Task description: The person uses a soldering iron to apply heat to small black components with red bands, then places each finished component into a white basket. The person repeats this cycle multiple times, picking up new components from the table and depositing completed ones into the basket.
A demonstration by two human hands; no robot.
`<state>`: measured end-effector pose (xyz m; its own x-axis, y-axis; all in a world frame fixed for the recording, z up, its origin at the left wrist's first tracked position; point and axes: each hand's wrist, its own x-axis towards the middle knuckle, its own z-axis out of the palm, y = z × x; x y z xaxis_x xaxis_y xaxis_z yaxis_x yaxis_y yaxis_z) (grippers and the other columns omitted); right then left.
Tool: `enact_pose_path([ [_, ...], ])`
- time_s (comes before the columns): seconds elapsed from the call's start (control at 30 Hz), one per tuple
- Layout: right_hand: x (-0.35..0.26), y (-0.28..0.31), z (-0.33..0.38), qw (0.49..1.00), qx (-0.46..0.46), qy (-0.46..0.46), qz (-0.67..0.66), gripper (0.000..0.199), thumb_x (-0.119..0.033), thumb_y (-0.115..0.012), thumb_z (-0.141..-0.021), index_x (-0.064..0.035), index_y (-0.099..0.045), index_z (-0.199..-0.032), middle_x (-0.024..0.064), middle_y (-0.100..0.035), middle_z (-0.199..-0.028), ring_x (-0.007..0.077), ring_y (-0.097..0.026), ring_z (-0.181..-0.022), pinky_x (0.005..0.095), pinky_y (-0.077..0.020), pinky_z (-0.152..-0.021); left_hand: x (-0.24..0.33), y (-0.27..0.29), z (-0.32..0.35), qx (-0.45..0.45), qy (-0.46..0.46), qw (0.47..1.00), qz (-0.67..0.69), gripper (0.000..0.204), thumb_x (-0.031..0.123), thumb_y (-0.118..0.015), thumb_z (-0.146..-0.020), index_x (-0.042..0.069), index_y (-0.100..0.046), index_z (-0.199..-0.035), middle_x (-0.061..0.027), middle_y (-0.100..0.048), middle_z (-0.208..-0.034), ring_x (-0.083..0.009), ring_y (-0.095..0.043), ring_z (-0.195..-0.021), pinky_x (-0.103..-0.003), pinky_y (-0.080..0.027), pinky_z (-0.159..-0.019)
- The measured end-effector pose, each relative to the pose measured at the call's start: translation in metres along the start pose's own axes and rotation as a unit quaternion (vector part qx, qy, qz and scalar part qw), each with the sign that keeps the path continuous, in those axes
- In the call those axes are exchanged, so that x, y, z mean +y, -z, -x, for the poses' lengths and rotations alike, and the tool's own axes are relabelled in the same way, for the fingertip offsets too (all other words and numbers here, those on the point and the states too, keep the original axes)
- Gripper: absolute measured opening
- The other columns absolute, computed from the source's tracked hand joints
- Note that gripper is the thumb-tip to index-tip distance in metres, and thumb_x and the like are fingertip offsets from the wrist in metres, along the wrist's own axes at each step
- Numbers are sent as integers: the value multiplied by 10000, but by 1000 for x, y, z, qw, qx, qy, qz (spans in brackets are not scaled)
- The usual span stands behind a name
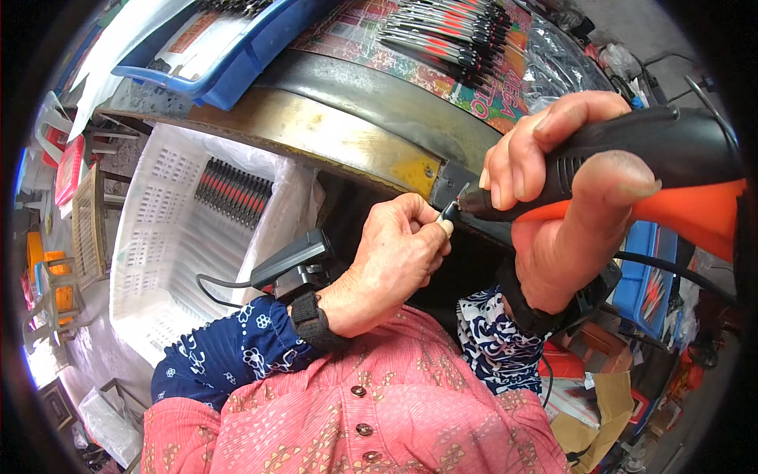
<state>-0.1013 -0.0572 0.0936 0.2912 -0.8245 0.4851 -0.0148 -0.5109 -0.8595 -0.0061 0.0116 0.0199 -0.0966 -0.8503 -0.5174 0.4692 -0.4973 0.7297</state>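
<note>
The left hand (399, 253) pinches a small slender piece (448, 212) between thumb and fingertips, just in front of the chest, while the right hand (553, 197) is clenched around a black and orange power tool (632, 158) whose tip touches that piece. Behind them runs the worn edge of the metal table (332, 130). To the left stands a white plastic crate (158, 237) holding 1 row of black and red pieces (234, 192), and more lie in a bundle on the tabletop (450, 31) beyond.

Small part (448, 210) pinched in fingers, mostly hidden.
</note>
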Motion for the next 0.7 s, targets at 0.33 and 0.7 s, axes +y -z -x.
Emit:
enact_pose_path([
  [0.33, -2, 0, -1, 1000, -5, -1, 3, 739, -762, -480, -720, -45, -426, -887, 15, -424, -608, 113, -437, -485, 265, -404, -515, 0, -1, 1, 5, -2, 1000, -9, 123, 146, -568, -878, 71, -475, -849, 14, -491, -657, -50, -375, -503, -201, -283, -430],
  [0.7, -6, 5, 13, 998, 4, -13, -67, 719, -670, -626, -711, -18, -454, -961, 15, -435, -614, 119, -452, -530, 284, -412, -576, -1, 2, 1, -10, -36, 999, -39, 140, 136, -585, -871, 35, -488, -873, -15, -534, -676, -67, -467, -527, -201, -348, -433],
])
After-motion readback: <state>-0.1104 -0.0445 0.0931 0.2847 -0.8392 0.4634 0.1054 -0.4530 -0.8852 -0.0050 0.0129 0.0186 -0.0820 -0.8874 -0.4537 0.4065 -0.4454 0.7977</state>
